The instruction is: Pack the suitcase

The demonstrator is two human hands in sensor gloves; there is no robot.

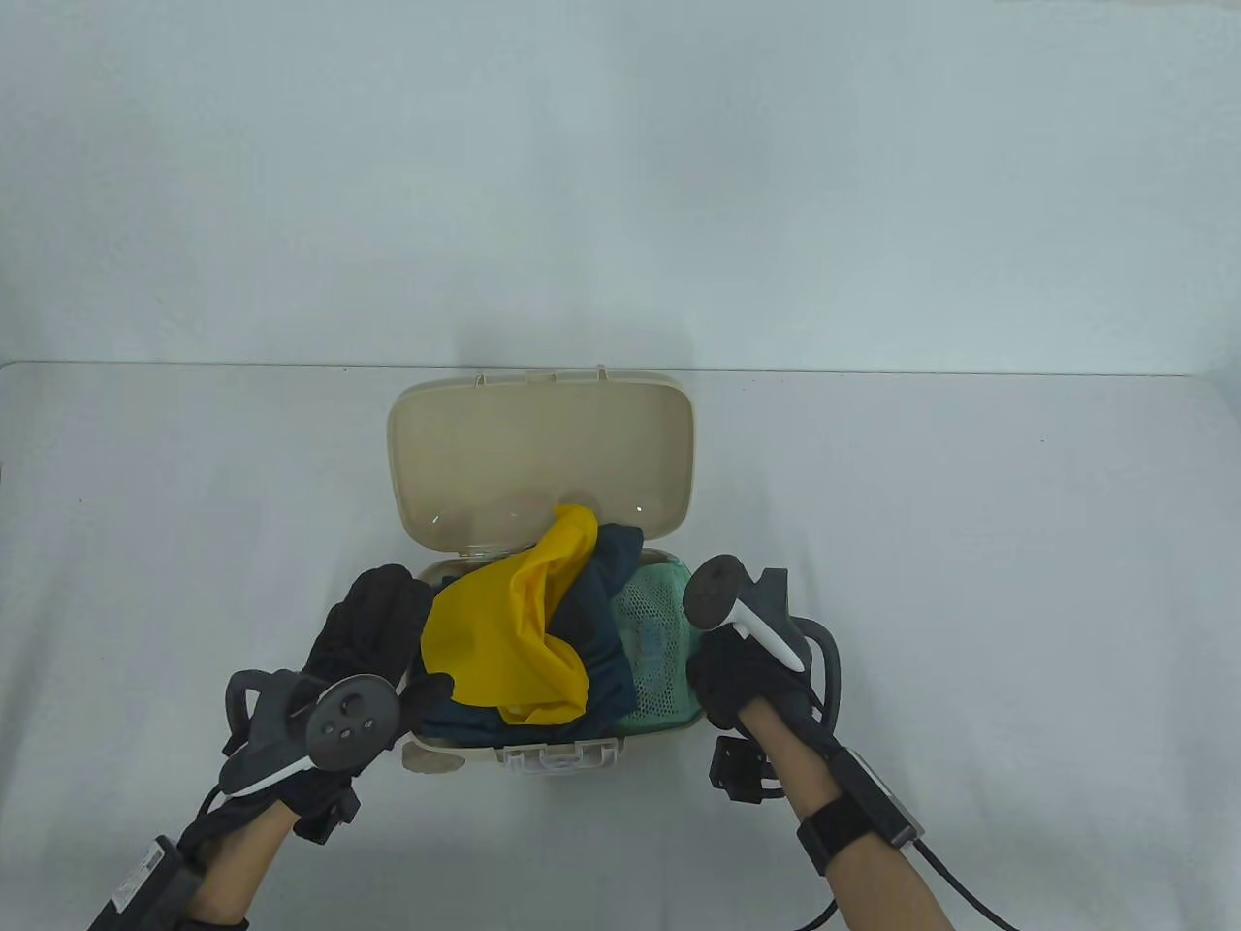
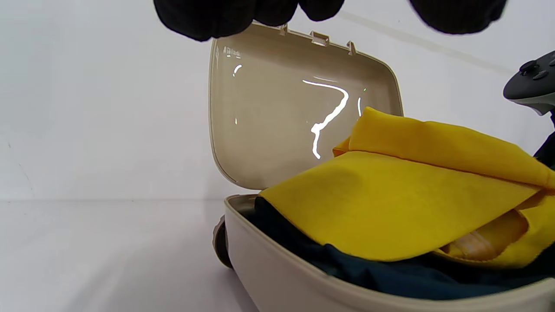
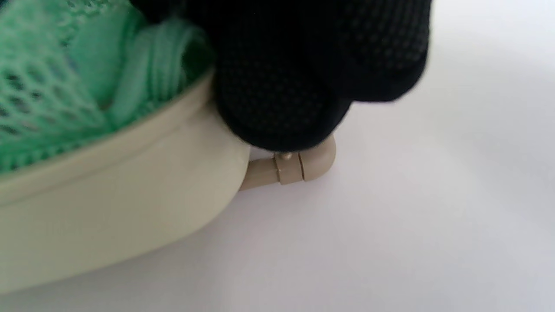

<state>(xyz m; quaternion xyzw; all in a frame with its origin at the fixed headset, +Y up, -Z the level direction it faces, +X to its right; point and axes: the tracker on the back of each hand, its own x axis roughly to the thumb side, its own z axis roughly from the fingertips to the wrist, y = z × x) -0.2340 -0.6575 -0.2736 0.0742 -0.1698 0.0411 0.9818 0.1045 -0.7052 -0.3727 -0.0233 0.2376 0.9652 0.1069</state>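
Note:
A beige suitcase (image 1: 557,754) lies open mid-table with its lid (image 1: 543,456) standing upright. Inside lie a yellow cloth (image 1: 514,630) on top, a dark navy garment (image 1: 606,630) and a green mesh bag (image 1: 654,640) at the right. My left hand (image 1: 402,645) is spread at the case's left rim, thumb near the navy garment. In the left wrist view its fingers (image 2: 208,17) hang free above the lid (image 2: 282,121). My right hand (image 1: 713,679) is at the right rim. Its fingers (image 3: 282,86) curl over the rim beside the mesh bag (image 3: 65,78).
A small beige elbow-shaped stub (image 3: 299,167) juts from the case's right side under my right fingers. A white latch (image 1: 557,758) sits on the front wall. The white table (image 1: 970,582) extends on both sides, and a pale wall stands behind it.

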